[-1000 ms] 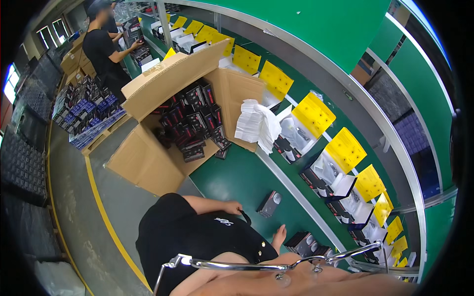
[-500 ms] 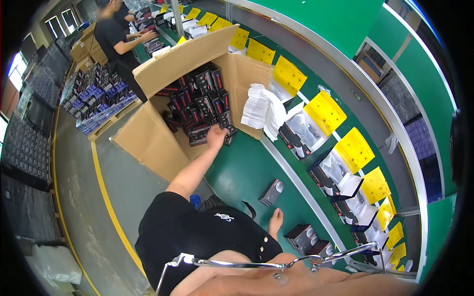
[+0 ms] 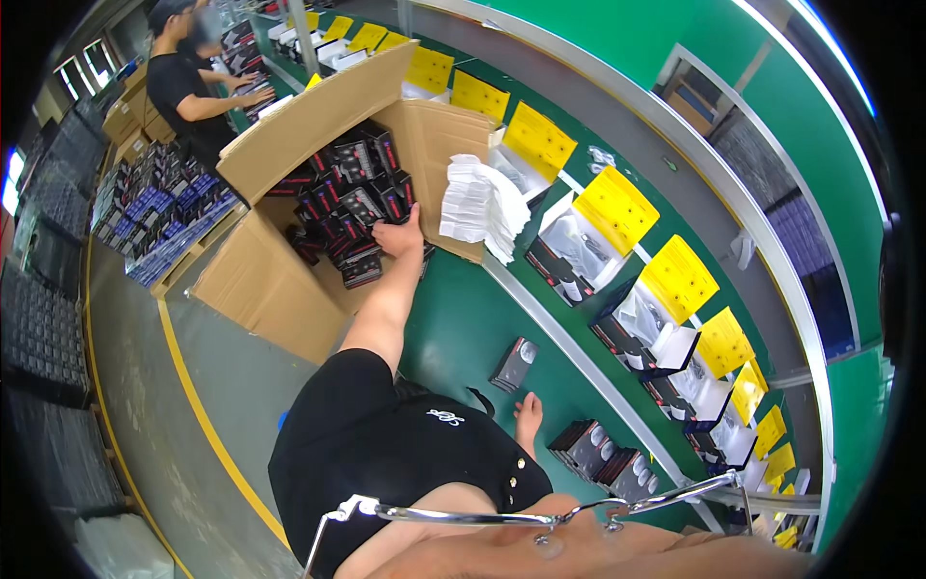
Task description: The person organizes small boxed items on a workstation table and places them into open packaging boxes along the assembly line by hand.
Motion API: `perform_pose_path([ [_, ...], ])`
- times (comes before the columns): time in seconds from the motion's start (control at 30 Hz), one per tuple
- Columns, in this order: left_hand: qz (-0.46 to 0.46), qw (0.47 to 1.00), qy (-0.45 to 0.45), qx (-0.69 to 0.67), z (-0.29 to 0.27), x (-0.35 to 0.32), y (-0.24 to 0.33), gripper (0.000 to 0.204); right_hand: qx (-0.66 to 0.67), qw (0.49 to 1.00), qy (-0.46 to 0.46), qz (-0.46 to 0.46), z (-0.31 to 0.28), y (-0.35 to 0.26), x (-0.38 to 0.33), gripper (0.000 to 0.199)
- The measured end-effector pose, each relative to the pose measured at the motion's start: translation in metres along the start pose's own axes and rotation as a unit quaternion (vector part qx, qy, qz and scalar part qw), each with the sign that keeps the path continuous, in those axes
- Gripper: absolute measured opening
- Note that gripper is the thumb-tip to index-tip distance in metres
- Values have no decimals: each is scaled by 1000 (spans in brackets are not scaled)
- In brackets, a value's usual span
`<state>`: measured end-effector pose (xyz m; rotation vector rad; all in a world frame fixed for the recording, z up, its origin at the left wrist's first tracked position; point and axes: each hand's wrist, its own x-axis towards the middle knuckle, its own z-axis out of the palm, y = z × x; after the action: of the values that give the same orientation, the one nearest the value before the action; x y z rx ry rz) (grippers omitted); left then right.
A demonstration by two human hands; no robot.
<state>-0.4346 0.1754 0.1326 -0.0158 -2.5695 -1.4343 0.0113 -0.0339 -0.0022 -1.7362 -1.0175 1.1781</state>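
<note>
A large open cardboard carton [image 3: 260, 280] stands on the green worktop, filled with many small black boxes [image 3: 333, 159] with red and white markings. My left hand [image 3: 398, 236] reaches into its open side, thumb and fingers spread around one of these boxes at the near right of the pile. Its fingertips are partly hidden. Close to my body my right hand [image 3: 528, 419] is open and holds nothing. Just beyond it lies a short stack of grey-black boxes [image 3: 513, 364], apart from the fingers. Further stacks of the same boxes [image 3: 584, 449] stand to its right.
Open boxes with yellow sheets [image 3: 617, 210] line the belt beyond a metal rail [image 3: 569, 338]. White papers [image 3: 482, 203] hang over the carton's right flap. At the far left, a person in black [image 3: 188, 96] works near a pallet of boxes [image 3: 169, 212].
My left hand has moved further in along the boxes, its thumb now spread upward. My right hand stays near the short stack, its fingers more visible. The whole view has shifted slightly.
</note>
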Motion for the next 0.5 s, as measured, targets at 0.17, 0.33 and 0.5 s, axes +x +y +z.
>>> perform_pose_path([
  [0.17, 48, 999, -7, -5, 10, 1, -14, 85, 17, 996, -18, 84, -10, 38, -10, 51],
  [0.33, 88, 995, -21, -33, 22, -1, -8, 77, 25, 997, -23, 76, -13, 35, -4, 53],
  [0.5, 112, 989, -79, -49, 6, 2, -20, 70, 28, 997, -43, 63, -7, 29, 1, 50],
])
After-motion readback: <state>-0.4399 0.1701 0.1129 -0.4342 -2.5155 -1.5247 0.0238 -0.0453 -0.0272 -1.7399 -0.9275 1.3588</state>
